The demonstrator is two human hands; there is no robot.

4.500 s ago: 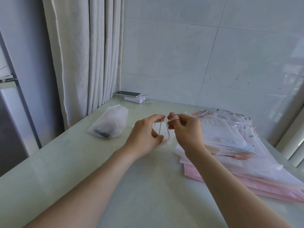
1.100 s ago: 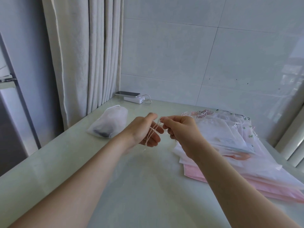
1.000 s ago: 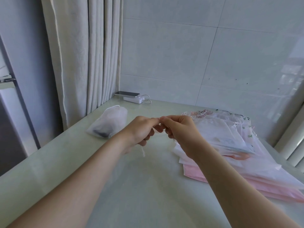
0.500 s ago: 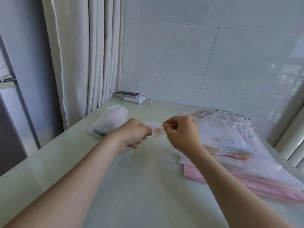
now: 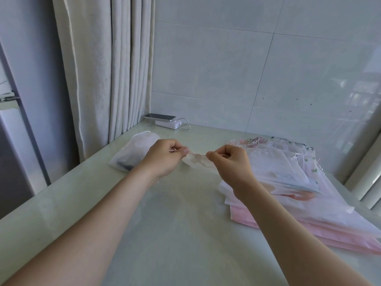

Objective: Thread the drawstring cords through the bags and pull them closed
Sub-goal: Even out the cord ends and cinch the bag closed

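One sheer bag (image 5: 198,161), mouth gathered, is held just above the table (image 5: 175,223) mid-scene. Left hand (image 5: 162,157) curled, pinching white cord (image 5: 172,150) at its left end; right hand (image 5: 231,164) curled, pinching its right end. Stack of flat bags (image 5: 288,172) to the right. Filled bag (image 5: 134,153) left; phone (image 5: 159,117) far.

Both bare arms reach forward, side by side. The left hand (image 5: 165,157) and the right hand (image 5: 231,164) are close together but not touching. Their fingers are curled tight, each pinching the thin cord (image 5: 172,150).
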